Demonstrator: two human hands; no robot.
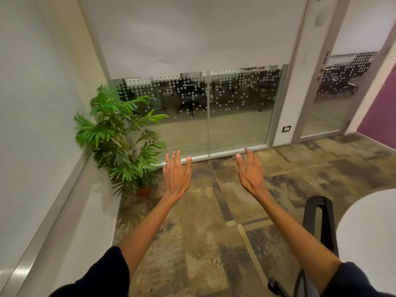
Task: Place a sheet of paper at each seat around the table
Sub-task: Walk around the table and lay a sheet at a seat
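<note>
Both arms stretch forward over the patterned carpet. My left hand [176, 174] is held out flat, back up, fingers spread, with nothing in it. My right hand [250, 171] is level with it, fingers apart and slightly curled, also holding nothing. A curved piece of the white round table [368, 234] shows at the lower right edge. A black chair [320, 221] stands against the table's left side, under my right forearm. No sheet of paper is in view.
A potted green plant [124, 136] stands in the left corner by the white wall and its ledge. Straight ahead is a glass partition [207, 112] with a lowered blind, and a glass door [334, 97] at the right beside a purple wall.
</note>
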